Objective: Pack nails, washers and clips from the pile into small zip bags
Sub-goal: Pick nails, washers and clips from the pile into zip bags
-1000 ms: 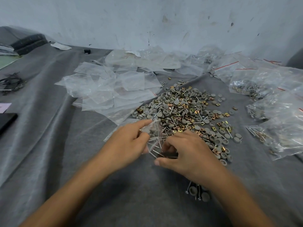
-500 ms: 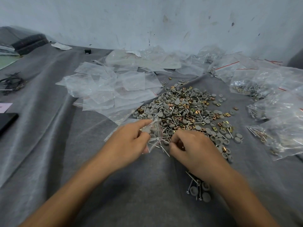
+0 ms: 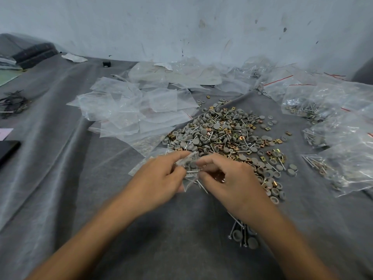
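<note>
A pile [image 3: 228,134] of grey washers, steel nails and brass-coloured clips lies on the grey cloth in the middle. My left hand [image 3: 159,178] pinches a small clear zip bag [image 3: 189,170] at the pile's near edge; nails show inside it. My right hand [image 3: 230,178] is curled right beside the bag's mouth, with copper-coloured clips showing under its fingers. Empty zip bags [image 3: 131,110] lie heaped to the left of the pile. Filled bags [image 3: 343,142] lie to the right.
A small cluster of nails and washers [image 3: 242,235] lies under my right forearm. A dark flat object [image 3: 8,148] and black ties [image 3: 14,102] sit at the left edge. The wall [image 3: 181,27] closes off the far side.
My right hand has lifted from the cloth and moved up and left to the bag's mouth. My left hand has kept the bag in nearly the same place.
</note>
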Tool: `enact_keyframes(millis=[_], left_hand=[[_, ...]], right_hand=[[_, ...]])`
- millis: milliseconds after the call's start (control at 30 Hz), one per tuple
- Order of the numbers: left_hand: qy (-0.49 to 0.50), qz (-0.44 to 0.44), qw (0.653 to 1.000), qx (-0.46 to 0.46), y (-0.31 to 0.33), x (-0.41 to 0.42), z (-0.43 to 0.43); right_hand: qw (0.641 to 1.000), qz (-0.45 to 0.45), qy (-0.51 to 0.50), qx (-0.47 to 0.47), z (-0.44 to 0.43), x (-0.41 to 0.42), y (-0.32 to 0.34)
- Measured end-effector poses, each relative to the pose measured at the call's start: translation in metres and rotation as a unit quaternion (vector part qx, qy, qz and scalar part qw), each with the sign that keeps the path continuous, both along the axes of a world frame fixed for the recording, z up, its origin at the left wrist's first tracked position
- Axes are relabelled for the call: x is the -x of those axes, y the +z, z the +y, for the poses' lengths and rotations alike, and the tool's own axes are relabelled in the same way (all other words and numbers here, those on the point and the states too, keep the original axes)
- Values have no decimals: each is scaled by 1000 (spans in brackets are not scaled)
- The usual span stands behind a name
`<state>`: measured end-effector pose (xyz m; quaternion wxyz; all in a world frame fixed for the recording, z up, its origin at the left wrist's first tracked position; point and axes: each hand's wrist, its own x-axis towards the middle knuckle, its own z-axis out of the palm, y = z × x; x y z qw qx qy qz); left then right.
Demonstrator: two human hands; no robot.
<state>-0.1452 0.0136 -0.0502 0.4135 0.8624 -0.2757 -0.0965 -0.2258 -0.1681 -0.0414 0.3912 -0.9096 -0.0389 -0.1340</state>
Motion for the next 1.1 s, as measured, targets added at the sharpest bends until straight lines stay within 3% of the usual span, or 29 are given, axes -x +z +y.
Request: enact_keyframes(millis=[133, 367, 533, 767, 1100], left_hand=[[3, 1, 1000, 9, 1, -1, 0], [-1, 3, 1000, 13, -1, -2, 1], [-3, 2, 1000, 14, -1, -1, 1], [-3, -10, 1000, 0, 0, -1, 0], [0, -19, 1000, 8, -2, -3, 1]], right_hand=[[1000, -17, 9, -13, -2, 0, 2], [969, 76, 3, 234, -6, 0, -1], [961, 84, -5, 262, -1, 0, 0], [989, 36, -77, 119, -9, -3, -3], [995, -12, -30, -92, -4, -2, -1]])
